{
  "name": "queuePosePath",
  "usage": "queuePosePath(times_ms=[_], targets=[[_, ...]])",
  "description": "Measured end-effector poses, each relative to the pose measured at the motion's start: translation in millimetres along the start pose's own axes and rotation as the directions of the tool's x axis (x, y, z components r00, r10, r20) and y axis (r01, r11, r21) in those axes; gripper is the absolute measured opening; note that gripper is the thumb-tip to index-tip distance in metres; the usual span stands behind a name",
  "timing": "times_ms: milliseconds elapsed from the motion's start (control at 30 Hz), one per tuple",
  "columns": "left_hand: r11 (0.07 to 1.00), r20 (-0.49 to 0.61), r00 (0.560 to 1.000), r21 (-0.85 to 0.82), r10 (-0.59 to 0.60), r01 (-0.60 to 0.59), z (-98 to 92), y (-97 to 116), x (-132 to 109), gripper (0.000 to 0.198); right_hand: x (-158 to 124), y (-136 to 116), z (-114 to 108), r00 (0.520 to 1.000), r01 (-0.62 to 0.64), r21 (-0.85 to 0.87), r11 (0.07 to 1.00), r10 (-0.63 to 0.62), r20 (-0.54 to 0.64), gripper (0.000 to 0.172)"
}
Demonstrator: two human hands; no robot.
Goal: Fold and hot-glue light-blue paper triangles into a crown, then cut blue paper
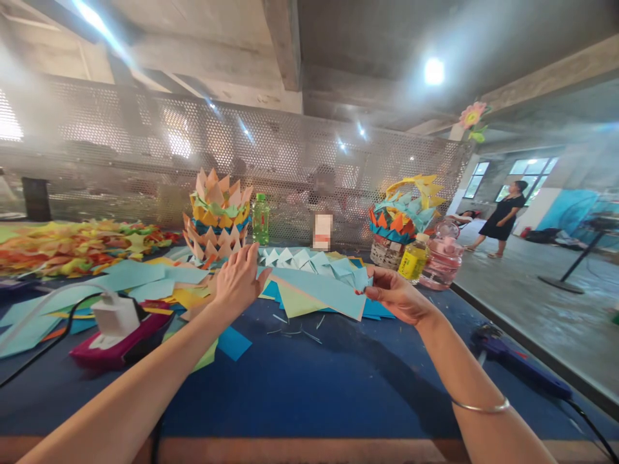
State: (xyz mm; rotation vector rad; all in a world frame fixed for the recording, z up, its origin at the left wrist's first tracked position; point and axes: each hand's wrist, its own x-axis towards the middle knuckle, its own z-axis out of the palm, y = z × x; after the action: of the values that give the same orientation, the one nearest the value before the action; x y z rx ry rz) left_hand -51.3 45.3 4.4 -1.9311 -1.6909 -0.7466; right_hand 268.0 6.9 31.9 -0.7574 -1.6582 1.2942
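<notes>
A strip of light blue folded paper points (312, 261) stretches between my hands above the table. My right hand (401, 294) is closed, its thumb and fingers pinching the strip's right end. At the strip's left end is my left hand (239, 277), fingers stretched out and palm down; whether it touches the strip I cannot tell. Flat light blue and pale green paper sheets (314, 293) lie under the strip, with darker blue sheets beneath them. A tiered basket of folded paper (217, 216), in peach, yellow and blue, stands just behind my left hand.
Left are a scrap paper pile (82, 245) and a magenta power strip with a white charger (113, 316). A green bottle (261, 219), a second paper basket (399, 222), a yellow bottle (413, 259) and a pink jug (441, 258) stand behind. A glue gun (522, 364) lies right.
</notes>
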Motion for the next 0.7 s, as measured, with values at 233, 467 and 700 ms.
queuePosePath(times_ms=[233,467,700], targets=[[0.999,0.054,0.998,0.034,-0.025,0.024,-4.3,-2.1,1.4,0.044,0.5,0.3,1.4,0.999,-0.025,-0.034,0.999,0.026,0.019,0.036],[0.993,-0.013,0.995,-0.067,-0.098,0.097,-6.4,-5.4,5.5,0.046,1.1,-0.3,7.0,0.998,-0.053,-0.006,0.999,0.054,0.039,0.036],[0.925,-0.121,0.974,-0.354,-0.193,0.14,-21.7,0.0,9.4,0.049,2.9,7.3,10.5,0.995,-0.092,-0.008,0.996,0.091,-0.03,0.041]])
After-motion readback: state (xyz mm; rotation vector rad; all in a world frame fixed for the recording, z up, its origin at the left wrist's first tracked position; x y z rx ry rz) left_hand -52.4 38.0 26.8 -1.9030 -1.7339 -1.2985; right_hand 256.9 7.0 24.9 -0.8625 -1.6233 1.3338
